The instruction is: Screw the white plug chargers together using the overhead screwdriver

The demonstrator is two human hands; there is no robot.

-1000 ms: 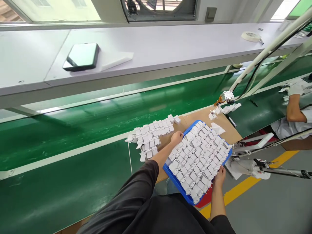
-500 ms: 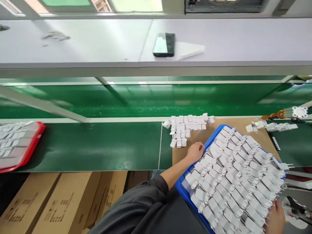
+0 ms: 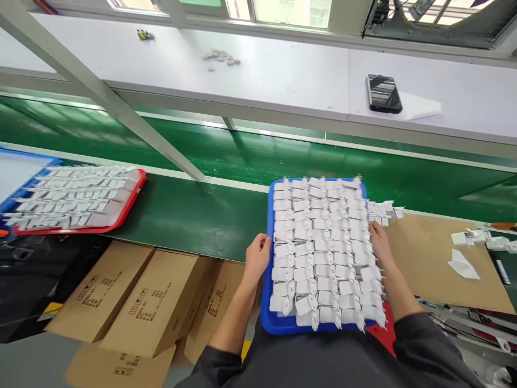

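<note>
A blue tray (image 3: 267, 302) full of white plastic parts (image 3: 323, 253) in rows is held in front of my body, over the near edge of the green bench. My left hand (image 3: 258, 256) is closed on the tray's left rim. On the opposite side my right hand (image 3: 378, 242) grips the right rim, its fingers partly hidden by the tray and parts. More loose white parts (image 3: 383, 211) lie just behind the tray's right side.
A red tray (image 3: 131, 202) of white parts stands at the left beside another blue tray (image 3: 8, 202). Cardboard boxes (image 3: 149, 307) sit below the bench. A slanting metal post (image 3: 141, 129) crosses the left. Brown cardboard (image 3: 424, 258) covers the right bench; a phone (image 3: 383, 94) lies on the shelf.
The blue tray has moved left, away from the brown cardboard, and turned from slanted to nearly straight, with both my hands still on it. The view has shifted left.
</note>
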